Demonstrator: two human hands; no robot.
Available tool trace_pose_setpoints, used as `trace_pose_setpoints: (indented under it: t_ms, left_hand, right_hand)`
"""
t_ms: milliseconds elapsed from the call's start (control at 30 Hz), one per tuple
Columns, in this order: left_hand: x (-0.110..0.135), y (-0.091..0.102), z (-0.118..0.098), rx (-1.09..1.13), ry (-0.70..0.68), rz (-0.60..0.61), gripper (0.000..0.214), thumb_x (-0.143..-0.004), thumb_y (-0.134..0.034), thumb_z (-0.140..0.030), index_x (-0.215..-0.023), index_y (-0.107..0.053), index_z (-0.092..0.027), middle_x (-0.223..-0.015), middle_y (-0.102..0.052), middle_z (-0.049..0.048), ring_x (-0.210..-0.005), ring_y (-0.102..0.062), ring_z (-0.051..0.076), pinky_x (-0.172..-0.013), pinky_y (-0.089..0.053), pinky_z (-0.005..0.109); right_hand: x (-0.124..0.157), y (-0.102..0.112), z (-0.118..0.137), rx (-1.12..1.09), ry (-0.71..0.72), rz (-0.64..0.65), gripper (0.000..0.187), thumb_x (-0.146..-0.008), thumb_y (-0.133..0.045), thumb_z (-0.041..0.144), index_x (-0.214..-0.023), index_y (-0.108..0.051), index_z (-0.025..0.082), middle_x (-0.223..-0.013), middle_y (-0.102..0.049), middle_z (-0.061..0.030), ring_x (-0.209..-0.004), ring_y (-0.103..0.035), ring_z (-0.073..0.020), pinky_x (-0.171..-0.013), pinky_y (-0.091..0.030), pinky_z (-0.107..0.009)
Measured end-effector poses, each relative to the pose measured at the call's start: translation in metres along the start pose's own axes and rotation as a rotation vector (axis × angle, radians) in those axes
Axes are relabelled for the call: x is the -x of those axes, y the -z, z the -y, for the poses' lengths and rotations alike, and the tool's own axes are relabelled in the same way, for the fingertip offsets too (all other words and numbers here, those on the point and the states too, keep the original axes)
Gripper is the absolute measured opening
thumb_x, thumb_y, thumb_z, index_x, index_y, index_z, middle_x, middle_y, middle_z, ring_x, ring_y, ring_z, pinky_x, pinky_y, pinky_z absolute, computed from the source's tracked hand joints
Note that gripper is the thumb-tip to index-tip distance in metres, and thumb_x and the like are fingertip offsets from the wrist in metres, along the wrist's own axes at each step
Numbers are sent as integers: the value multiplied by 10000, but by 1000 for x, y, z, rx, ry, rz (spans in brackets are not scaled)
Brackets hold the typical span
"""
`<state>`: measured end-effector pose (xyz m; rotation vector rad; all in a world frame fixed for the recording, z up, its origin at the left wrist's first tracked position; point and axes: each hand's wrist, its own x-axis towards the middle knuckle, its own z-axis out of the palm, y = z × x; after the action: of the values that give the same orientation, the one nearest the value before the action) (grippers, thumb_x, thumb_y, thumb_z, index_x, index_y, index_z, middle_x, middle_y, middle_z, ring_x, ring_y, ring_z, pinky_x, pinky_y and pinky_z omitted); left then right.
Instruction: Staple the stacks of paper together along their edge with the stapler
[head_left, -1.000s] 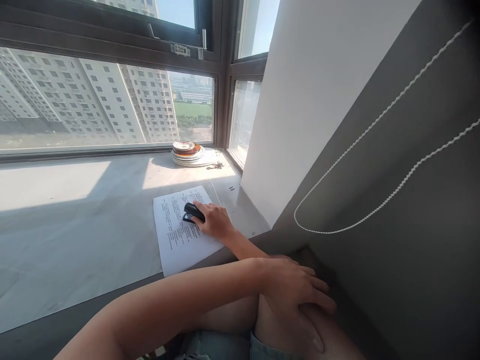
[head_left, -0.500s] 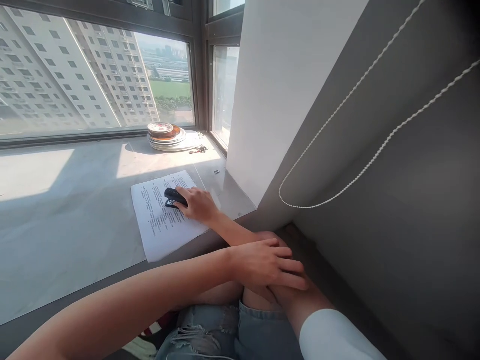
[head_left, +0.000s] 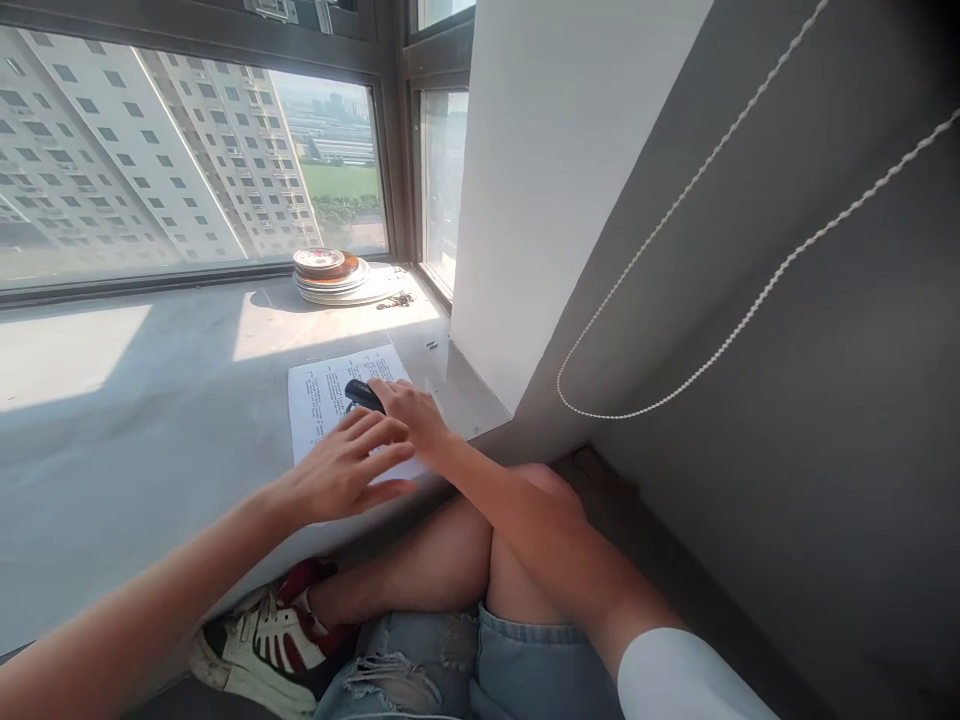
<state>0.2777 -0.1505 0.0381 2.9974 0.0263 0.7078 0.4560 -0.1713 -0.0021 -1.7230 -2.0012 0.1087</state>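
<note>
A printed sheet of paper (head_left: 319, 400) lies on the grey window ledge (head_left: 150, 440) near its front edge. A black stapler (head_left: 364, 396) rests on the sheet, and my right hand (head_left: 412, 415) is closed over its near end. My left hand (head_left: 345, 470) is open with fingers stretched out, hovering over or resting on the near part of the paper, just left of my right hand. My bent knee (head_left: 525, 500) sits below the ledge edge.
A stack of plates (head_left: 330, 275) stands at the back of the ledge by the window, with a small dark object (head_left: 396, 299) beside it. A white wall and a grey blind with a bead cord (head_left: 675, 300) close off the right. A sneaker (head_left: 262, 640) shows below.
My left hand has lifted off my knee and moved left and forward to the paper. My right hand stays on the stapler. The view tilted down slightly.
</note>
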Motion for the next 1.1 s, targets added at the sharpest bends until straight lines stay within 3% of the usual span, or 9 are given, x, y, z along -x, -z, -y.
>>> trace_pose_setpoints:
  t_ms: [133,267,400,500,600,700,833,967,1100]
  left_hand:
    - [59,43,94,-189,545,-436,232,-1096,-459,-426,-1002,-578,-251,-1014,-587,48,-907,-585,218,-805,-508,372]
    - [128,54,163,-261,846,-424,236,-1026,-468,-416,-979,-611,-233,-936,-540,55,-911,-578,237,-730,-493,338]
    - [156,38,184,-246,969,-345,222,-961,-478,-393,-930,-621,-226,-909,-553,52,-872,-595,240,-905,-537,408]
    - [123,29,177,-248,856,-296,279,-986,-441,-385,-955,-665,-221,-998,-623,91,-998,-637,281,-1008,-526,454]
    - [49,13,158,-89,654,-176,319,-1032,-431,-367,-1067,-715,-225,-1163,-694,103,-1139,-655,289,-1034,-532,443]
    - [-40,-22,141,65,428,36,365,-1069,-415,-313,-1225,-734,-226,-1357,-716,88,-1260,-650,270,-1118,-506,440]
    - [-121,-78,144,59,413,329,482,-1097,-393,-294,-1531,-596,-242,-1652,-549,73,-1506,-514,273,-1254,-396,452]
    - [-135,-99,174,85,394,428,498,-1100,-435,-393,-1545,-604,-245,-1664,-534,78,-1551,-478,262,-1282,-366,415]
    - [-106,-86,207,81,438,453,558,-1107,-381,-471,-1602,-540,-268,-1738,-420,46,-1616,-381,249,-1336,-266,422]
  right_hand:
    - [21,16,-13,-85,-73,20,254,-1023,-648,259,-1266,-575,234,-1133,-730,-86,-1065,-658,-252,-800,-505,-339]
    - [30,27,-29,-145,-91,31,254,-996,-675,228,-1233,-587,243,-1108,-718,-76,-1058,-654,-254,-845,-502,-346]
    - [33,27,-31,-156,-108,10,262,-989,-658,198,-1239,-589,239,-1155,-714,-81,-1098,-645,-257,-900,-502,-355]
    - [36,25,-25,-153,-139,-2,275,-994,-647,192,-1260,-598,241,-1175,-716,-80,-1108,-645,-252,-926,-499,-354]
    - [37,25,-18,-136,-177,-1,268,-986,-654,191,-1246,-617,242,-1150,-720,-78,-1094,-651,-252,-915,-500,-351]
    - [38,24,-14,-113,-206,-23,252,-977,-648,190,-1224,-627,237,-1145,-727,-82,-1101,-654,-264,-909,-507,-361]
    - [44,21,-19,-108,-213,-41,312,-959,-650,174,-1262,-628,246,-1212,-735,-83,-1149,-650,-276,-954,-515,-384]
    - [51,21,-27,-91,-228,-53,353,-961,-651,178,-1306,-626,248,-1234,-733,-88,-1150,-655,-279,-965,-520,-392]
    - [49,24,-28,-72,-259,-57,326,-968,-655,192,-1289,-632,247,-1194,-733,-91,-1125,-662,-281,-930,-519,-379]
